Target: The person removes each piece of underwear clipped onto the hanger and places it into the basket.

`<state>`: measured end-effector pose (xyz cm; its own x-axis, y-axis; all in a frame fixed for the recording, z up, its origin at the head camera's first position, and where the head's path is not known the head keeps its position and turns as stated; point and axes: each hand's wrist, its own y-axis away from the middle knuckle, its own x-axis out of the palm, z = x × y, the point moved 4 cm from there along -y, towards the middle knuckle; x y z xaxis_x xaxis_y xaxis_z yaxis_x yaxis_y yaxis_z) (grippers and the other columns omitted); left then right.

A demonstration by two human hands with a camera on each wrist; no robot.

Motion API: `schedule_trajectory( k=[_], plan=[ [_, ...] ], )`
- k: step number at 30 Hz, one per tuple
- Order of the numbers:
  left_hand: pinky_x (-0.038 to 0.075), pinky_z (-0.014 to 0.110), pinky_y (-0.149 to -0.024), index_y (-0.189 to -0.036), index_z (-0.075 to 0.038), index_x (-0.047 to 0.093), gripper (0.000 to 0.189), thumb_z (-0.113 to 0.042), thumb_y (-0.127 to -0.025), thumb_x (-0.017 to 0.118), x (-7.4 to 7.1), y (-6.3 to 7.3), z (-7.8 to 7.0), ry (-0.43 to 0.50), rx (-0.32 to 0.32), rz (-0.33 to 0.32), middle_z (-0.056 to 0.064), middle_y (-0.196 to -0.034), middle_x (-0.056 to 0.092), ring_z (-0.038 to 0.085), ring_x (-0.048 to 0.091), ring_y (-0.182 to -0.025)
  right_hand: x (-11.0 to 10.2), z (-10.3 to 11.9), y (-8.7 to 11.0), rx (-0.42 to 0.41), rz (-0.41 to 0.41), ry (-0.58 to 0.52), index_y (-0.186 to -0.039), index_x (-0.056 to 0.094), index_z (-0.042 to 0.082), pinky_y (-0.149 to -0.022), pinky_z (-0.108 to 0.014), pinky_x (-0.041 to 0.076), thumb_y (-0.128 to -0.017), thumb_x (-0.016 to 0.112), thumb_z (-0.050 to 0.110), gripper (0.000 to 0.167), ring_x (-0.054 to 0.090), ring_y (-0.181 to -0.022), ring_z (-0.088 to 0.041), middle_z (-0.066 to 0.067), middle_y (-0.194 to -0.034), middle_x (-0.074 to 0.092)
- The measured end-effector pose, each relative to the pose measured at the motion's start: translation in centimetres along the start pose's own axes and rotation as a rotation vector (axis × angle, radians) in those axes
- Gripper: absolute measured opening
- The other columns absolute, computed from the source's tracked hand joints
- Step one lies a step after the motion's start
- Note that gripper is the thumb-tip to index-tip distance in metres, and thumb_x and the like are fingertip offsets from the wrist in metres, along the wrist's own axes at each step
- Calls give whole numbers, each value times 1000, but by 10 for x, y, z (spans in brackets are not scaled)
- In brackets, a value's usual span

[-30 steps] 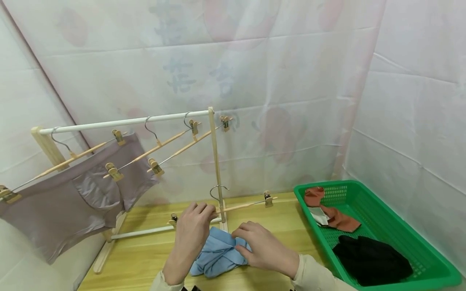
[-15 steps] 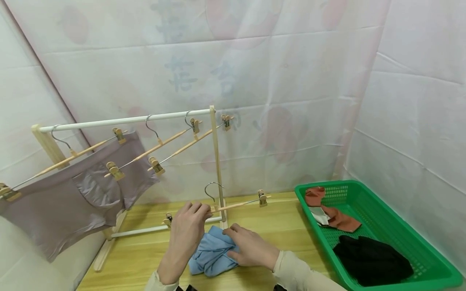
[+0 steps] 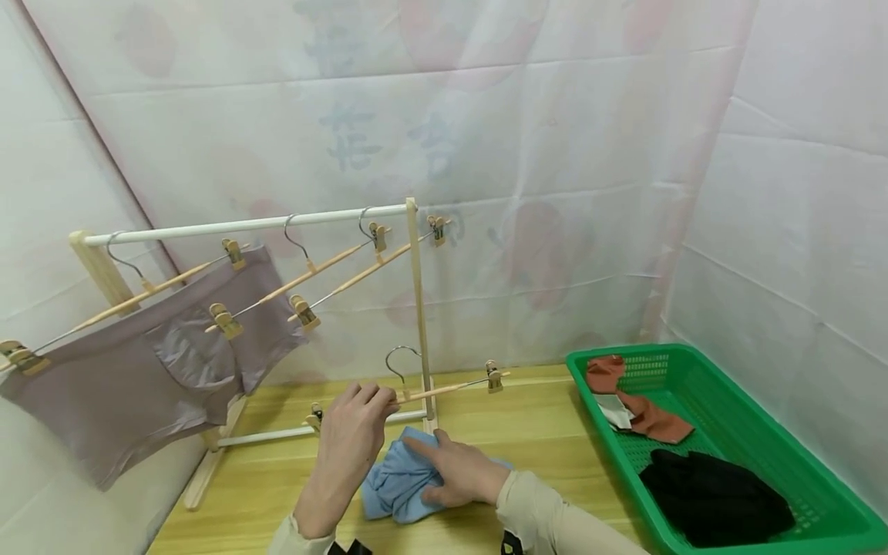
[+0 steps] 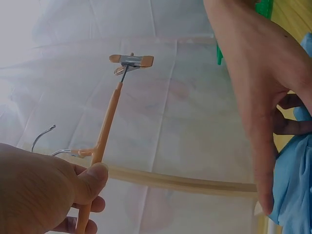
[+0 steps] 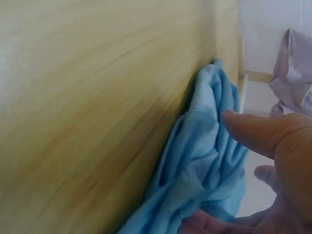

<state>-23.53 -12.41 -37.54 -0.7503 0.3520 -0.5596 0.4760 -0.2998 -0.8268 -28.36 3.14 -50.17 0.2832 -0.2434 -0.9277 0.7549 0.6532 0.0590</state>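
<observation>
My left hand point(image 3: 351, 426) grips the wooden bar of a clip hanger point(image 3: 444, 391) near its middle, with the thumb along the bar in the left wrist view. The hanger's metal hook points up, and a clip point(image 4: 131, 62) sits at each end. A light blue garment point(image 3: 398, 479) lies crumpled on the wooden table. Over it reaches my right hand point(image 3: 463, 472), thumb and fingers spread apart. In the right wrist view the thumb touches the blue cloth point(image 5: 195, 146) on one side, while other fingertips are partly hidden at its lower edge.
On the left stands a rack point(image 3: 243, 226) carrying clip hangers; mauve boxer briefs point(image 3: 173, 370) hang from the nearest one. A green basket point(image 3: 749, 401) at the right holds a black garment point(image 3: 714, 497) and a rust-coloured cloth with a white patch point(image 3: 652, 416). White curtains enclose the table.
My right hand has moved left over the blue garment, whose edge now shows beyond the wrist. My left hand has shifted slightly left and the hanger with it.
</observation>
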Motion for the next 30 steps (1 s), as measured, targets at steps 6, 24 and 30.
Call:
schedule_trajectory(
  k=[6,24,30],
  plan=[
    [43,26,-55,-83,-18,69,12,-19,-80,81,-3,1,4,-8,-6,-18,-4,-73,65,15,48,-62,10,-3,-8,15,13,83,-156,33,44,-78,-40,58,-90,75,46,78,68,-99,-28,-22,-146,49],
    [49,30,-56,-82,-17,70,12,-17,-80,82,-11,3,13,-11,-14,-51,-3,-74,66,19,59,-67,27,-2,-14,-95,-190,79,-118,66,21,-69,-26,53,-91,71,8,30,58,-80,-8,-1,-98,65],
    [50,31,-57,-82,-18,70,12,-18,-81,82,-13,3,15,-13,-25,-57,-3,-76,67,19,60,-69,10,1,-6,-76,-205,-71,-121,69,16,-76,-23,53,-92,67,4,31,60,-88,-6,1,-102,68]
  ],
)
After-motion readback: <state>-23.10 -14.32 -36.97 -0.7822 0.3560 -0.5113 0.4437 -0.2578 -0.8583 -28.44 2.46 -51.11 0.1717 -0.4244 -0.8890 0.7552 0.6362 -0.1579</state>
